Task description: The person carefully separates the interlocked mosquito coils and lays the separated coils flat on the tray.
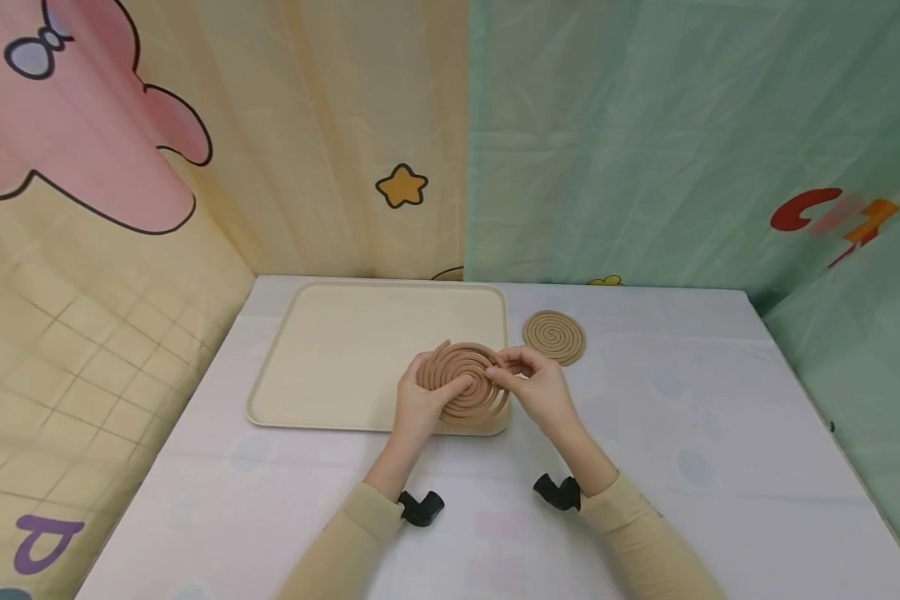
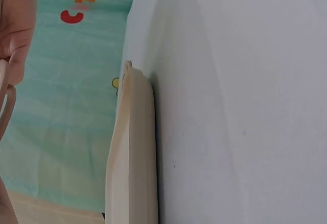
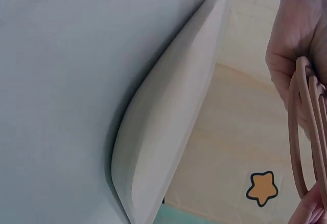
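Coil [image 1: 465,367] held over tray's [image 1: 345,350] near right corner, face up; round, no long axis, 1 free end pointing away. Left hand [image 1: 420,400]: fingers pinch it, thumb on face. Right hand [image 1: 537,385]: fingers pinch outer rings. Probably teasing rings apart; next move calls for light, even pull. 2nd coil [image 1: 554,337] flat on bench [image 1: 645,442], right of tray.

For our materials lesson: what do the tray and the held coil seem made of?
The tray looks like smooth, matt plastic: even cream colour, rounded corners. The coil may be pressed powder, dull in finish: plain brown strands hold their curve, but looks can't settle it.
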`<move>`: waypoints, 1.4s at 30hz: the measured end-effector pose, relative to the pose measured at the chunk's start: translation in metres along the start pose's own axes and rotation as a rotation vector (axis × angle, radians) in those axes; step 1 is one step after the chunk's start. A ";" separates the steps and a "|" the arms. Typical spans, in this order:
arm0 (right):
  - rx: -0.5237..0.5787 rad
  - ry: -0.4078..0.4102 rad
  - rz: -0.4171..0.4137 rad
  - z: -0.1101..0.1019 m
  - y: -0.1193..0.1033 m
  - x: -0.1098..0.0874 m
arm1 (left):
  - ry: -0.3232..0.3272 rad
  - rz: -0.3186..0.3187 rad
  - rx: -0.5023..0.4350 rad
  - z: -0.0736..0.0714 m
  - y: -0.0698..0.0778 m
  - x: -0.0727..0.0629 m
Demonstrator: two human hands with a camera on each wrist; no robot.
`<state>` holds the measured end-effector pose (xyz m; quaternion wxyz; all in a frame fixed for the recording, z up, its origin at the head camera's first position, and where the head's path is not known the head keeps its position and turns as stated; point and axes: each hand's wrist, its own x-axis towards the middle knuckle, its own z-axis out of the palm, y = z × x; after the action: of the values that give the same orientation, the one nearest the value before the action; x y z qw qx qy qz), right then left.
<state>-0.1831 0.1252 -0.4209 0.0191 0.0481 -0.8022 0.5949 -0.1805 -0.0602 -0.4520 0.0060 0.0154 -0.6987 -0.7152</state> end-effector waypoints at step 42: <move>-0.077 -0.044 -0.082 0.004 0.007 0.000 | -0.135 0.022 0.155 -0.014 -0.003 0.001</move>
<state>-0.1840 0.1236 -0.4287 0.0276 0.0932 -0.8220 0.5611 -0.1812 -0.0738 -0.4551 -0.0347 -0.0401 -0.7510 -0.6582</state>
